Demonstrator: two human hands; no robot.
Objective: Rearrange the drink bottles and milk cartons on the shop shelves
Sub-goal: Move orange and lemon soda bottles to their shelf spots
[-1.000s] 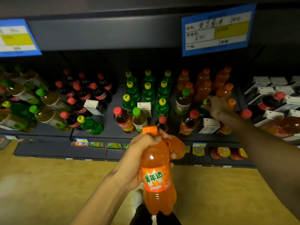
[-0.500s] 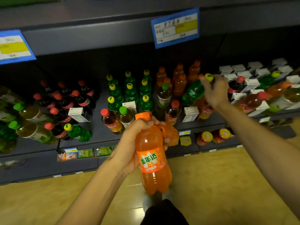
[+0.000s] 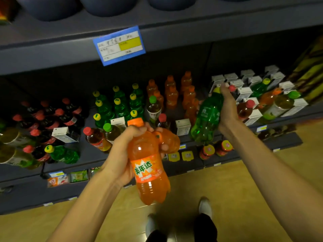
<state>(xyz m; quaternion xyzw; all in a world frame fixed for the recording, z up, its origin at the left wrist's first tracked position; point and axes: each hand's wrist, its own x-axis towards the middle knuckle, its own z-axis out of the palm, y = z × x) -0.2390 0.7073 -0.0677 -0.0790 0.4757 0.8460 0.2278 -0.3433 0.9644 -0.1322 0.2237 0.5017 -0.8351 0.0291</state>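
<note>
The right hand (image 3: pixel 227 109) has lifted the green bottle (image 3: pixel 207 117) off the shelf (image 3: pixel 83 149), gripping its neck; left hand (image 3: pixel 125 154) clasps two full, heavy, slippery orange bottles (image 3: pixel 150 170) by the shoulders

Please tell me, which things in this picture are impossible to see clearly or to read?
Head view only:
- Second orange bottle: mostly hidden behind the left hand and the front orange soda bottle.
- Blue price tag: writing blurred, unreadable.
- Green soda bottle neck: covered by the right hand.
- Dark tubs on the top shelf: cut off by the upper edge.
- Milk cartons: print too small.
</note>
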